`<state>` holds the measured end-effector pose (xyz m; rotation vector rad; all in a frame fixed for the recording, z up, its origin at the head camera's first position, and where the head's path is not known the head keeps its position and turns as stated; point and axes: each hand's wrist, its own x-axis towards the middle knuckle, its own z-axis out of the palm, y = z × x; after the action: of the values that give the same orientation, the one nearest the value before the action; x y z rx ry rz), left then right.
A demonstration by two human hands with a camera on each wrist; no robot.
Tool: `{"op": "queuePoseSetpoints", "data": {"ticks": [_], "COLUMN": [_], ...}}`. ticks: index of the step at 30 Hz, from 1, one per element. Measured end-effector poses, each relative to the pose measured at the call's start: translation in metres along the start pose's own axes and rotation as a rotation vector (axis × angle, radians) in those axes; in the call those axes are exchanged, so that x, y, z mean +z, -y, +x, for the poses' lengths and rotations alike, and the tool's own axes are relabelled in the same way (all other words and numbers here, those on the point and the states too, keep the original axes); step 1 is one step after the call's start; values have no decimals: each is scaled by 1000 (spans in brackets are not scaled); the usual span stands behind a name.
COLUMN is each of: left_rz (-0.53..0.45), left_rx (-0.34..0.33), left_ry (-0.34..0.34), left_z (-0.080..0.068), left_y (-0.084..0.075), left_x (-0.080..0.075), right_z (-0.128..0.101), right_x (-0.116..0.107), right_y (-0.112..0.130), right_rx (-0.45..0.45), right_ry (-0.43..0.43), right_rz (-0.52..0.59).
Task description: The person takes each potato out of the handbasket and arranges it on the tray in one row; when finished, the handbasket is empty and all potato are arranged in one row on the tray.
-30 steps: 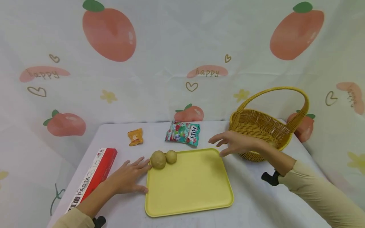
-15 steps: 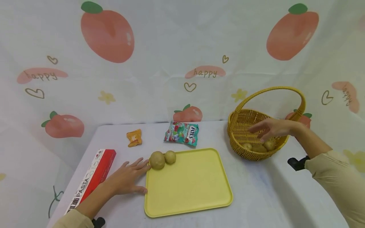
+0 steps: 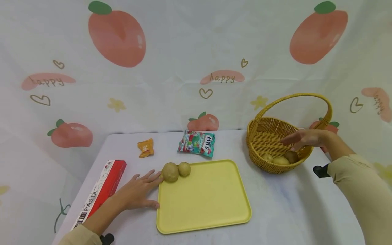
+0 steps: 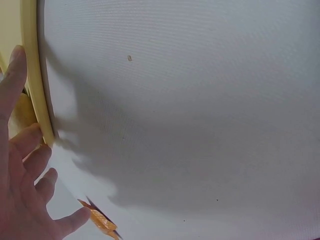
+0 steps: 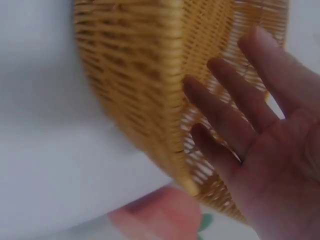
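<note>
My left hand (image 3: 136,192) is spread at the left edge of a yellow tray (image 3: 205,200). In the left wrist view its thumb and some fingertips lie against the tray rim (image 4: 33,65). A larger potato (image 3: 170,172) and a smaller potato (image 3: 184,169) sit side by side in the tray's far left corner. My right hand (image 3: 309,139) hangs over the right side of a wicker basket (image 3: 266,136), its fingers loosely extended and holding nothing visible. Below it, several potatoes (image 3: 280,160) lie in the basket. The right wrist view shows the fingers inside the basket's rim (image 5: 172,90).
Behind the tray lie a green candy bag (image 3: 197,143) and a small orange packet (image 3: 145,147). A red and white pasta box (image 3: 102,187) lies left of my left hand. The basket's tall handle (image 3: 294,96) arches above it. A printed cloth (image 3: 171,51) hangs behind the table.
My right hand has moved right from the tray's far right corner to over the basket, then slightly further right. My left hand stays at the tray's edge.
</note>
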<state>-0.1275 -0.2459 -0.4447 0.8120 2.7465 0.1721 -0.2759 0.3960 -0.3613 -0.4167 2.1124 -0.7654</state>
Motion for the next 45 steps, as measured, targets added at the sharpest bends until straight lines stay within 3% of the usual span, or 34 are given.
{"op": "queuePoseSetpoints", "data": {"ticks": [10, 18, 34, 45], "left_rz": [-9, -33, -19, -8], "left_rx": [13, 7, 4, -6], "left_ry": [3, 18, 4, 2], "left_z": [1, 2, 0, 0], "left_y": [-1, -4, -5, -1], "left_x": [0, -1, -3, -1], "right_z": [5, 10, 16, 22], "right_x": [7, 9, 11, 11], "right_y": [-12, -8, -4, -1], "right_rx": [95, 194, 175, 125], "right_ry": [-45, 36, 16, 15], "right_rz": [-25, -32, -131, -97]}}
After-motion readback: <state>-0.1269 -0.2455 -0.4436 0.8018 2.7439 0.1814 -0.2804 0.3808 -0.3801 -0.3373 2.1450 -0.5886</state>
